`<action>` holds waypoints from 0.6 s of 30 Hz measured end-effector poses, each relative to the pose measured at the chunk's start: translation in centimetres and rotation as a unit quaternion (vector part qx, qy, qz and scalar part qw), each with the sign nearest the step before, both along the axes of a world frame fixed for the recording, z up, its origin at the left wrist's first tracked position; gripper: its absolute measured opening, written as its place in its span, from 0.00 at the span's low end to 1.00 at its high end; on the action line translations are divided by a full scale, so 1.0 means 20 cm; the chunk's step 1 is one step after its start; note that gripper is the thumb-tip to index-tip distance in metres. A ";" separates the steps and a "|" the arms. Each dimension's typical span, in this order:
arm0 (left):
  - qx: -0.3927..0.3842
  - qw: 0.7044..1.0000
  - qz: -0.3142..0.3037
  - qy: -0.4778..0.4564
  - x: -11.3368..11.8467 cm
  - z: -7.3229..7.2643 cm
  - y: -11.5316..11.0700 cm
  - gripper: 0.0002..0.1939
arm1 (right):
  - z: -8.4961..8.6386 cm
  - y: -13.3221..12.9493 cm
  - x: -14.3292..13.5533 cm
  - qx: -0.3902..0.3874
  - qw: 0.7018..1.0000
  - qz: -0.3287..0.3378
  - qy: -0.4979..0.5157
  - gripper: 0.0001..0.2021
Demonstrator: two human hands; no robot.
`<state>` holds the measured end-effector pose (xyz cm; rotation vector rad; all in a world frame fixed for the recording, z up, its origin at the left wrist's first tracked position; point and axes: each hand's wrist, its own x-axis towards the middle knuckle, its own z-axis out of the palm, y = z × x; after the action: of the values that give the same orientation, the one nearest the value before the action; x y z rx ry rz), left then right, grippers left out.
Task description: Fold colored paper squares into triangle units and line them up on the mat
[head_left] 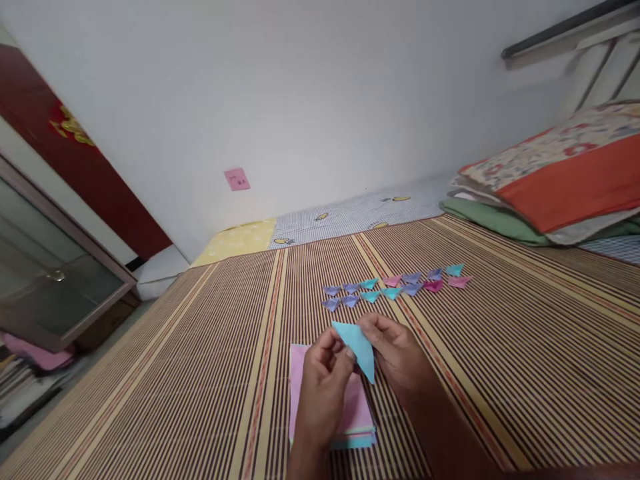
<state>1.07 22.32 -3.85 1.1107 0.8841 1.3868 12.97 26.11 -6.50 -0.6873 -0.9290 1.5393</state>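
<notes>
A light blue folded paper (361, 348), triangular in outline, is held up between my two hands. My left hand (325, 380) pinches its left side, with the thumb on the front face. The fingers of my right hand (397, 353) close on its upper right edge. Beneath my left hand lies a stack of coloured paper (359, 408), pink on top with blue and other sheets showing at the lower edge. Beyond my hands, several small folded paper boats (393, 292) in purple, turquoise and pink stand in two rows on the striped mat (225, 360).
Folded bedding (575, 173) is piled at the right by the wall. A checked cloth (345, 217) runs along the mat's far edge. On the wall (310, 100) is a pink note (237, 179). A glass-fronted cabinet (60, 267) stands at the left.
</notes>
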 end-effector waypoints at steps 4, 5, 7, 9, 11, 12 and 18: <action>-0.025 0.999 0.045 0.002 0.03 0.01 0.00 0.11 | 0.01 0.02 -0.02 0.013 0.997 -0.031 -0.067 0.18; -0.022 0.997 0.068 0.010 0.03 0.01 0.01 0.11 | 0.02 0.02 -0.02 0.026 0.994 -0.048 -0.093 0.17; -0.002 0.989 0.141 0.053 0.01 -0.01 0.01 0.08 | 0.04 0.01 -0.02 0.069 0.977 -0.120 -0.160 0.16; 0.028 0.961 0.238 0.136 -0.02 -0.04 0.00 0.02 | 0.07 -0.02 -0.03 0.124 0.944 -0.201 -0.228 0.16; 0.062 0.924 0.309 0.216 -0.03 -0.06 0.00 0.02 | 0.10 -0.05 -0.04 0.188 0.914 -0.227 -0.281 0.14; 0.079 0.912 0.324 0.241 -0.04 -0.06 -0.01 0.03 | 0.11 -0.07 -0.05 0.226 0.897 -0.228 -0.303 0.14; 0.098 0.916 0.336 0.198 0.05 -0.06 -0.03 0.07 | 0.10 -0.10 -0.12 0.320 0.827 -0.302 -0.350 0.09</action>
<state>2.00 21.77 -5.09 1.3344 1.5498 1.8698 10.62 24.14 -4.47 -0.9374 -1.4896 0.3225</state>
